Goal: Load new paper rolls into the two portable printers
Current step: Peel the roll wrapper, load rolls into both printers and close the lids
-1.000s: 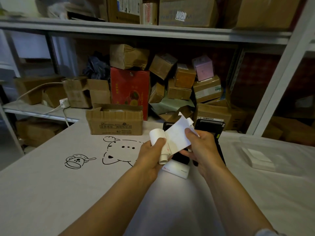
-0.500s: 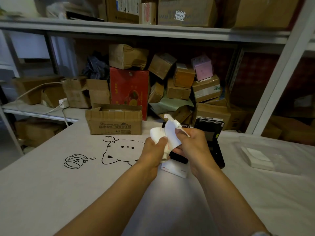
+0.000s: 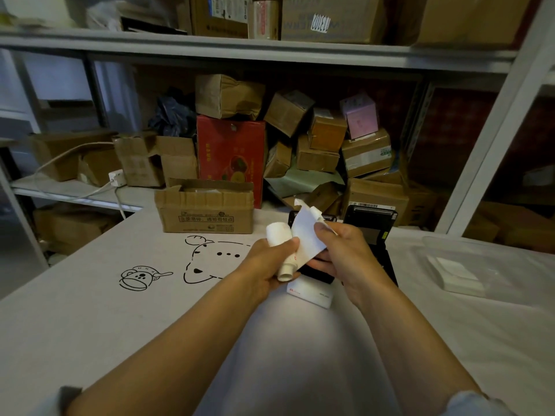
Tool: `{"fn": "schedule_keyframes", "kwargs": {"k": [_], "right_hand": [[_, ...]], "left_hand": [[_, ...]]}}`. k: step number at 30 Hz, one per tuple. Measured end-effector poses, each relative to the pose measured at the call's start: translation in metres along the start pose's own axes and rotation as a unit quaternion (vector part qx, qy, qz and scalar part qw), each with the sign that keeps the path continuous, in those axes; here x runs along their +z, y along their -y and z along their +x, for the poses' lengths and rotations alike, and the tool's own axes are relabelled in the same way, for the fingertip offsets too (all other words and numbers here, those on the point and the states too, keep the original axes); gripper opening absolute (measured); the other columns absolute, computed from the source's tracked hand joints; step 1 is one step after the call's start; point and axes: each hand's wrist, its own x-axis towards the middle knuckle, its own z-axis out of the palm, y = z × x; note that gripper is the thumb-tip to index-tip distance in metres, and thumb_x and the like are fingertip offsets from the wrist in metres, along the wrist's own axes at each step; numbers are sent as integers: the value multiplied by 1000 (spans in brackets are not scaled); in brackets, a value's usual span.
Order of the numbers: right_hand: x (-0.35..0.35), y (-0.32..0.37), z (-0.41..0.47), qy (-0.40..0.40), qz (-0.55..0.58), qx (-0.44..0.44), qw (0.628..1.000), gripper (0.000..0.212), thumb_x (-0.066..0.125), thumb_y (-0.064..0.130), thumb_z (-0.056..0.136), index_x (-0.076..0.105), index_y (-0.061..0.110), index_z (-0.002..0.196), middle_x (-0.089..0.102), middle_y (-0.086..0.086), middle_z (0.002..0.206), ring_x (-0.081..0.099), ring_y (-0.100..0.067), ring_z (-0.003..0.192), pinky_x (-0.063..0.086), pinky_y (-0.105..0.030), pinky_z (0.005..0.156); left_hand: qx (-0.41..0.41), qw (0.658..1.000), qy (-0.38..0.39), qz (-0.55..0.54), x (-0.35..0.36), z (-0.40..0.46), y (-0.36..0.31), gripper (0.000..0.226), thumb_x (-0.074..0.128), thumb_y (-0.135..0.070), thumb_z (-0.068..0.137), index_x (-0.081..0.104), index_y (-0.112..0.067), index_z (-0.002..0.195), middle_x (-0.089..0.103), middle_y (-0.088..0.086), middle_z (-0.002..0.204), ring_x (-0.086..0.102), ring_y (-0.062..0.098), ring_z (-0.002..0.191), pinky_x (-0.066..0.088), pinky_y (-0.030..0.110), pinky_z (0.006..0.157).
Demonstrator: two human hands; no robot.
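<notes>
— Where's the paper roll [image 3: 280, 252]?
— Gripped in my left hand [image 3: 267, 265]; my right hand [image 3: 339, 253] pinches its loose end [image 3: 306, 235], just above the open printers [image 3: 371, 232].
— Advice?
— I'd keep the strip taut and tear it straight.

Stockroom; shelves [image 3: 270, 52] crammed with cartons [image 3: 315, 159]

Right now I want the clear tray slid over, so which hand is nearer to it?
Right. The right hand pinches paper near the middle of the table, with the tray off to its right; the left hand, gripping the roll, is farther left.
</notes>
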Motion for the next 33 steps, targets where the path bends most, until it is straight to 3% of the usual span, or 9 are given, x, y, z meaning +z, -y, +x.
{"fn": "schedule_keyframes", "kwargs": {"k": [4, 7, 10, 15, 20, 23, 26, 29, 33], "right_hand": [[-4, -2, 0, -2, -6, -7, 1000, 5, 45, 27, 100, 48, 22, 101, 57, 8, 84, 61, -12, 82, 54, -26, 70], [-4, 1, -1, 5, 18, -6, 1000, 17, 45, 25, 100, 45, 25, 84, 55, 7, 81, 60, -11, 76, 54, -31, 77], [-5, 2, -1, 5, 59, 2, 998, 9, 47, 26, 100, 43, 26, 91, 55, 6, 82, 60, -12, 76, 54, -33, 78], [-17, -2, 4, -2, 98, 1, 995, 7, 47, 27, 100, 44, 23, 104, 56, 6, 84, 61, -13, 77, 56, -30, 70], [-18, -11, 1, 31, 12, -53, 998, 15, 54, 16, 96, 64, 22, 87, 70, 0, 92, 69, -9, 78, 56, -18, 59], [-20, -12, 0, 30, 5, -40, 999, 16, 54, 14, 96, 66, 17, 85, 71, 0, 82, 71, -6, 64, 55, -20, 52], [-24, -16, 0, 80, -2, -49, 996, 11, 60, 11, 92, 69, 15, 97, 75, 1, 85, 73, -8, 75, 57, -21, 59], [-26, -19, 1, 154, -46, -64, 985, 34, 71, 3, 81, 67, 16, 111, 74, -2, 102, 72, -14, 92, 58, -25, 75], [-22, -24, 5, 122, -64, -87, 987, 39, 73, -3, 78, 66, 10, 114, 73, -8, 104, 72, -17, 92, 59, -27, 77]], "left_hand": [[49, 994, -30, 92, -2, 0, -4, 49, 66, -35, 86, 44, -19, 127, 56, 5, 116, 58, 19, 95, 54, 25, 57], [72, 979, -27, 187, 3, 1, -12, 45, 45, -46, 94, 39, -22, 132, 52, 5, 111, 54, 19, 90, 47, 23, 55], [50, 978, 1, 202, 7, 2, -17, 41, 29, -37, 99, 32, -21, 138, 52, 12, 119, 53, 22, 93, 50, 28, 62], [24, 995, 71, 67, 4, 0, -18, 50, 57, -22, 93, 36, -31, 138, 51, 9, 131, 60, 26, 104, 59, 36, 73], [76, 992, 79, 61, 9, -6, -7, 81, 65, -32, 86, 10, -45, 145, 46, 7, 134, 68, 24, 91, 61, 35, 65], [68, 986, 90, 120, 7, -10, -9, 65, 62, -47, 84, 31, -31, 139, 59, 9, 121, 71, 20, 84, 60, 28, 61], [29, 987, 115, 105, 2, -9, -10, 48, 57, -49, 86, 57, -16, 121, 70, 10, 105, 71, 18, 84, 56, 22, 59], [8, 991, 105, 78, -3, -10, -7, 50, 55, -52, 86, 63, -12, 116, 71, 10, 106, 70, 18, 94, 56, 21, 62], [34, 989, 106, 100, -6, -12, -4, 47, 52, -54, 87, 64, -17, 114, 72, 6, 106, 70, 15, 94, 58, 22, 67]]}}
